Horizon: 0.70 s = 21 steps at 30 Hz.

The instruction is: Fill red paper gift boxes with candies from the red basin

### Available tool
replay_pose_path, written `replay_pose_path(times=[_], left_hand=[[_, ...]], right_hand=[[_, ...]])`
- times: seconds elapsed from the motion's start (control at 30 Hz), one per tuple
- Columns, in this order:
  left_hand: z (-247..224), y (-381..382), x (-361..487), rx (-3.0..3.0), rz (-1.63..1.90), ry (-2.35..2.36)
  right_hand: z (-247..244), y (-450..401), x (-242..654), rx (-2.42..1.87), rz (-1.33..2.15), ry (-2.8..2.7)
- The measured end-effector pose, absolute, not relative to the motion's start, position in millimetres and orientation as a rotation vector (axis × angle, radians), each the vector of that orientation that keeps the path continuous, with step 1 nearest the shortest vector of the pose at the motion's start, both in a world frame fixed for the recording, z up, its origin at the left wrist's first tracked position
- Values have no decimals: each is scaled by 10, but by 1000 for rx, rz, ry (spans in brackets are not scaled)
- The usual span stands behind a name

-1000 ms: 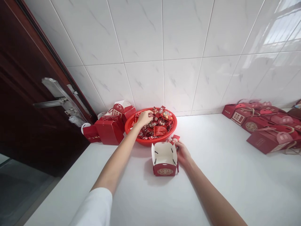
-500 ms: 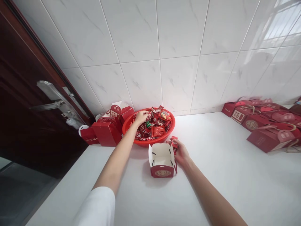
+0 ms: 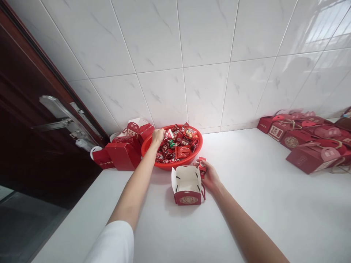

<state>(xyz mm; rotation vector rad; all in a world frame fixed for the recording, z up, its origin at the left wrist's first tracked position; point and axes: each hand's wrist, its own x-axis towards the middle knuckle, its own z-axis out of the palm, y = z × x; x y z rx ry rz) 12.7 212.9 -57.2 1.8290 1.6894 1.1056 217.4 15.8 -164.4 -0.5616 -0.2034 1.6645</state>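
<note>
My left hand [image 3: 158, 136] is over the left side of a red plastic basin [image 3: 164, 166], fingers pinched at a red-and-white wrapped candy [image 3: 168, 134]. Many candies in red wrappers [image 3: 182, 151] fill the basin, with one green wrapper [image 3: 172, 144] among them. My right hand [image 3: 211, 176] is closed round small red wrapped candies [image 3: 202, 167], just right of an open gift box [image 3: 188, 199]. The box stands upright in front of the basin, its white inside showing bare and a red cord at its right side.
Red gift boxes [image 3: 124, 155] crowd the basin's left side. Several closed red gift boxes with cord handles [image 3: 312, 157] stand at the right by the tiled wall [image 3: 161, 95]. A dark door with a metal handle [image 3: 57, 124] is beyond the white table's [image 3: 246, 164] left edge.
My left hand has drawn slightly left within the basin, the red-and-white candy at its fingertips shifting with it. My right hand keeps its hold beside the box. The view has shifted slightly.
</note>
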Motion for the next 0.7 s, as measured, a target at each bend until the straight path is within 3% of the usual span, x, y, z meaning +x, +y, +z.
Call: replay_pose_path(times=[0.47,0.7], left_hand=[[-544,1932,383,2086,884,1563],[-361,1838,329,1961,1161,1538]], right_hand=[[-1626,154,2175,-525,1651,-222],[-1598,142,2172,-485,1634,-234]])
